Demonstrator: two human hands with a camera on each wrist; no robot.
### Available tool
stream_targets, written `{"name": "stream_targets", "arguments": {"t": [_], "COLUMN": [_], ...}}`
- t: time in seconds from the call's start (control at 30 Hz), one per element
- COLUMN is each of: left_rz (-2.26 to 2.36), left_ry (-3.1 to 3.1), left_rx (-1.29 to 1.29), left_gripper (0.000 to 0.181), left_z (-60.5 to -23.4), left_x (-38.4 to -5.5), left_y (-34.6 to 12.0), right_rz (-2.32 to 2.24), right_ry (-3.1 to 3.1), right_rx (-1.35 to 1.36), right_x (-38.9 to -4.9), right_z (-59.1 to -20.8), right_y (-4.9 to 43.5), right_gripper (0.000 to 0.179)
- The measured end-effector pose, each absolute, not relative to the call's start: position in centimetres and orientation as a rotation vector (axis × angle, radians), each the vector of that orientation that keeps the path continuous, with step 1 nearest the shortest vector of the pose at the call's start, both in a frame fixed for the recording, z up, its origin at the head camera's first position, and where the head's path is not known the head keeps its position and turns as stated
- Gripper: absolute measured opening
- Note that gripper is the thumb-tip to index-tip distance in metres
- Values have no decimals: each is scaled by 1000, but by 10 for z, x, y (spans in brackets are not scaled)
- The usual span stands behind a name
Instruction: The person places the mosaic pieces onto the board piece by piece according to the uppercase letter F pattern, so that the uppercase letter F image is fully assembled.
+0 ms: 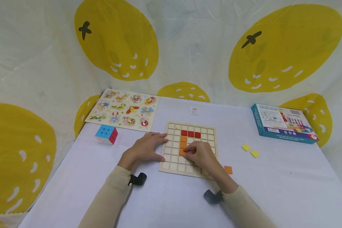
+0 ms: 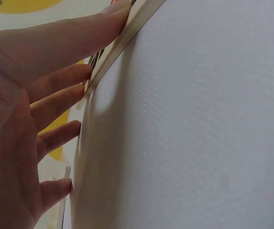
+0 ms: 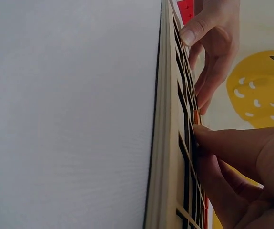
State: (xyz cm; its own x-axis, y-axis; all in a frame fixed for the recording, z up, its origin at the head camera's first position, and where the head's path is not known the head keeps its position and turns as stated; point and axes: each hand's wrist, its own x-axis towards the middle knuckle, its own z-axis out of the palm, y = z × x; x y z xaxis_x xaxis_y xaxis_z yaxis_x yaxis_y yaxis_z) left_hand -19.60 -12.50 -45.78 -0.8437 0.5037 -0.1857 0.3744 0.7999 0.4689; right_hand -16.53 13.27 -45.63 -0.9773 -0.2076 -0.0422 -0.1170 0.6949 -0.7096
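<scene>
A wooden grid board (image 1: 175, 171) lies on the table between both hands. Three red square tiles (image 1: 190, 133) form a row in its upper cells, and orange tiles (image 1: 183, 138) run downward below the leftmost red one. At the lowest orange tile (image 1: 182, 152), the right hand (image 1: 201, 153) has its thumb and bent forefinger together, pinching at the tile's right side; their contact is partly hidden. The left hand (image 1: 146, 147) rests on the board's left edge, fingers spread and thumb near the lower left corner. In the left wrist view, its thumb (image 2: 79, 38) touches the board's rim.
A loose orange tile (image 1: 228, 170) lies by the right forearm, two yellow tiles (image 1: 250, 150) farther right. A puzzle cube (image 1: 106, 134) and an insect picture puzzle (image 1: 122, 109) stand left. A small card (image 1: 194, 111) lies behind the board; a toy box (image 1: 283, 123) sits back right.
</scene>
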Motion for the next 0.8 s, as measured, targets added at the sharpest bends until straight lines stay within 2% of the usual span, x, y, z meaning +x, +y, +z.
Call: {"name": "stream_targets", "arguments": {"t": [0.4, 0.8], "left_rz": [621, 615], "left_ry": [2671, 2678], "left_rx": [666, 679], "left_gripper": [78, 78], "left_z": [-456, -457], "left_x": [-195, -196], "left_y": [-124, -125], "right_rz": [-1142, -1178], "right_ry": [2773, 2768], "right_rx": [-250, -382], "right_x": [-163, -154], "right_z": [-455, -439], "right_y": [133, 166], "right_gripper": [16, 36]}}
